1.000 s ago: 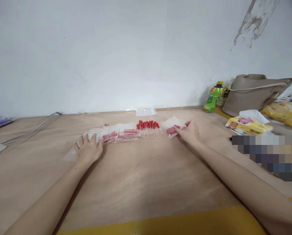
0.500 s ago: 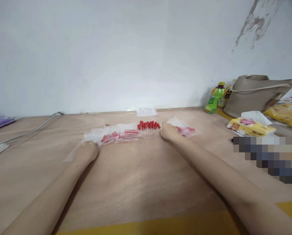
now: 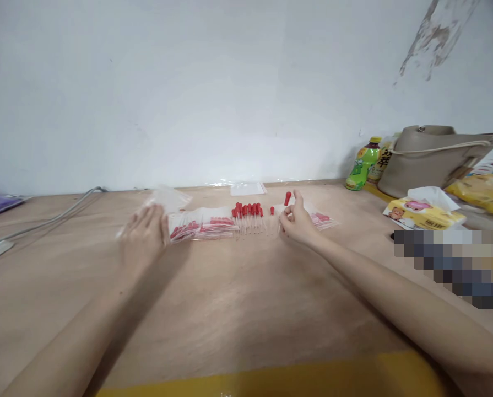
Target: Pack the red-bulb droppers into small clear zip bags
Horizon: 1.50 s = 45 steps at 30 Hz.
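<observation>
While bags [image 3: 202,227] hold red droppers [image 3: 220,222], right hand [image 3: 299,225] pinches a dropper [image 3: 287,197].

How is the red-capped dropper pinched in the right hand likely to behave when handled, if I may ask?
Probably very light: the right hand holds the dropper up with a fingertip pinch alone. Its thin, round clear stem looks apt to roll if laid down, though the wider red bulb may check that. The stem could be brittle; its material cannot be told.
</observation>
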Each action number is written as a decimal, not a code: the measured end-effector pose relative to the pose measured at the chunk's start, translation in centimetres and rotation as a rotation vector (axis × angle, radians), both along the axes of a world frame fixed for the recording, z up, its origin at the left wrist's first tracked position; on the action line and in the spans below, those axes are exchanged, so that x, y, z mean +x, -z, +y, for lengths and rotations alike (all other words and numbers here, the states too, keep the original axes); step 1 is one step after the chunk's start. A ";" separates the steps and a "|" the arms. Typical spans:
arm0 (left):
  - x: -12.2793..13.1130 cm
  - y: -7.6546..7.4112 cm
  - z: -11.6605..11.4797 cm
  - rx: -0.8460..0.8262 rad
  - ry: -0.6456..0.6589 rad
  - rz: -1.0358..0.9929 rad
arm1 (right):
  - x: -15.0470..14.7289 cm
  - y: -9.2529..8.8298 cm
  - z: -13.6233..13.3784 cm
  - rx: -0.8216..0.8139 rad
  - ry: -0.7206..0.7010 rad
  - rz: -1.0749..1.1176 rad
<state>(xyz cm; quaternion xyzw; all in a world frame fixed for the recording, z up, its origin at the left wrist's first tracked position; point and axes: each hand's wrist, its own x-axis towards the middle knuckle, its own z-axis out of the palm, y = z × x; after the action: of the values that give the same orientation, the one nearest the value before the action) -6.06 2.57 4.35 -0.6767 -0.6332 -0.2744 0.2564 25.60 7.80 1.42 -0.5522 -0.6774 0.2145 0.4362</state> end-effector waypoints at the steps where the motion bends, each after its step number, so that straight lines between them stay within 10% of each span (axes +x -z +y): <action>1: 0.9 0.2 -0.5 0.000 0.144 -0.016 | 0.2 0.4 -0.7 -0.017 -0.046 0.106; 5: 4.5 2.6 -2.6 -0.422 0.615 0.073 | 0.1 1.8 -3.0 -0.113 -0.125 0.428; 8: 6.0 4.2 -3.4 -0.634 0.737 0.146 | -0.2 2.6 -3.8 -0.162 -0.096 0.569; 27: 6.6 4.7 -3.4 -0.688 0.719 0.110 | -1.5 3.8 -5.1 -0.315 -0.234 0.826; 37: 6.7 4.7 -3.4 -0.693 0.743 0.094 | -0.2 3.1 -5.1 -0.314 -0.522 0.149; 45: 7.1 4.7 -3.4 -0.704 0.773 0.086 | -0.6 2.9 -4.7 -0.146 -0.594 0.018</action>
<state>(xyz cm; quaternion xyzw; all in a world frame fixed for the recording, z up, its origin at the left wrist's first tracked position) 1.06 -0.80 -0.35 -0.9169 -0.3801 -0.0916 -0.0805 25.00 3.09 -1.51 -0.3582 -0.7880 0.3857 0.3194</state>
